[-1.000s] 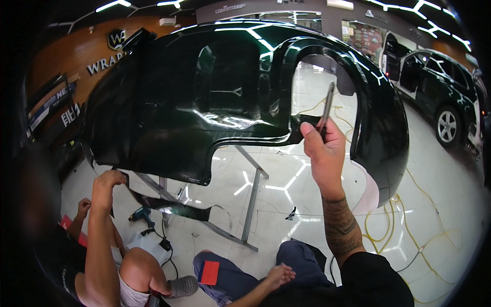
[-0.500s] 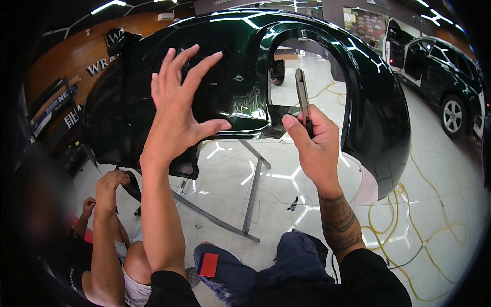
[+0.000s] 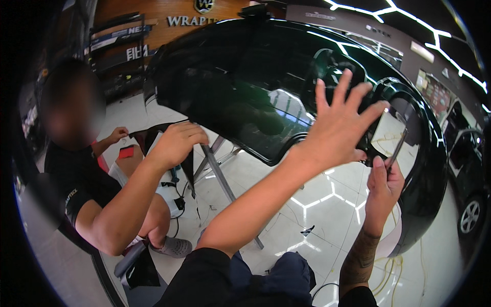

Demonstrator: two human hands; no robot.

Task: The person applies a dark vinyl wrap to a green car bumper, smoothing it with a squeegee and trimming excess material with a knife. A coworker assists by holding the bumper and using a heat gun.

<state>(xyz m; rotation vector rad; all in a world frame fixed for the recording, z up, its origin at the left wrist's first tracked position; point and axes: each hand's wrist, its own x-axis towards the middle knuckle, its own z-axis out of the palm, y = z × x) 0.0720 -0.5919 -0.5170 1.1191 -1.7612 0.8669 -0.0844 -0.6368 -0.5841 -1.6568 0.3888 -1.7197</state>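
A large glossy dark green car bumper [image 3: 245, 102] spans the view in front of me, with a wide opening toward its right end. My left hand [image 3: 335, 128] is open, fingers spread, in front of the panel just left of that opening; whether its fingertips touch the surface I cannot tell. In my closed right hand [image 3: 383, 184] is a slim snap-off utility knife [image 3: 399, 147], pointing up in front of the opening. The knife's lower end is hidden in my fingers.
A seated co-worker [image 3: 87, 174] at left holds a dark, thin piece [image 3: 187, 166]. Beneath the bumper stands a metal frame [image 3: 219, 171]. A black scrap [image 3: 307, 231] and a yellow hose [image 3: 391, 271] lie on the tiled floor. A dark car [image 3: 468, 204] is at far right.
My view has turned left, bringing more of the co-worker in. My left hand has moved right along the bumper toward the opening and my right hand. The knife leans more to the right.
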